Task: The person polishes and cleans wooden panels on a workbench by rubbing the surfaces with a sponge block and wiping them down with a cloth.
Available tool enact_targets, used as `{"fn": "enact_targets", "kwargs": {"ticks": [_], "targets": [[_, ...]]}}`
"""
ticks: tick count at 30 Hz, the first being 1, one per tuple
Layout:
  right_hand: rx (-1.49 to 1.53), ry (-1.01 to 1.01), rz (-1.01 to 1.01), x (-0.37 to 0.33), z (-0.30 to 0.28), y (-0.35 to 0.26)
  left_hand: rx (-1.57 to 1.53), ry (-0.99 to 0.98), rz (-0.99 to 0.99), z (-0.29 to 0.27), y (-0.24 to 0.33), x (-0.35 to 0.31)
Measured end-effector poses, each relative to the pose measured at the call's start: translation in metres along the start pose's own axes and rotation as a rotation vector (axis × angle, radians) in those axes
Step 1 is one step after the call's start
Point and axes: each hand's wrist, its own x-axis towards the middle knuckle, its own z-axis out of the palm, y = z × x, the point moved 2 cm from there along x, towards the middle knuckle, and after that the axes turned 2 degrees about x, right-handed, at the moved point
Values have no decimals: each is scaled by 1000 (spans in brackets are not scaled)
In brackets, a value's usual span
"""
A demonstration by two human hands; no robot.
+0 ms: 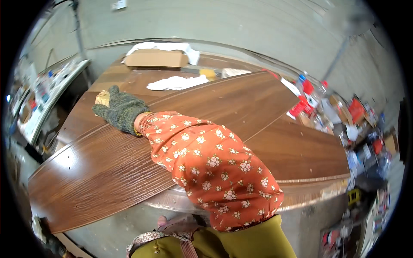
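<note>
My right arm, in a red floral sleeve, stretches left across a long dark brown wood-grain panel. On it my right hand, in a grey-green knitted glove, is closed round a small tan piece near the panel's far edge. The exact kind of this piece does not show. At the lower left rim, beside the panel's near left corner, is my left hand in a dark glove. A whitish thing shows at its fingers, which are dim and partly hidden.
A second brown panel lies on the right. Farther back are a white cloth, a yellow block and a cardboard box. Bottles and litter crowd the right side. A cluttered white shelf stands left.
</note>
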Motion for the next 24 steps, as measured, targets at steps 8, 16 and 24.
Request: {"fn": "enact_targets", "kwargs": {"ticks": [8, 16, 24], "targets": [[19, 228, 279, -37, -68, 24, 74, -423, 687, 230, -30, 112], [-336, 343, 374, -95, -108, 68, 290, -314, 584, 343, 59, 54], [-45, 425, 512, -108, -112, 66, 620, -587, 958, 354, 105, 68]]}}
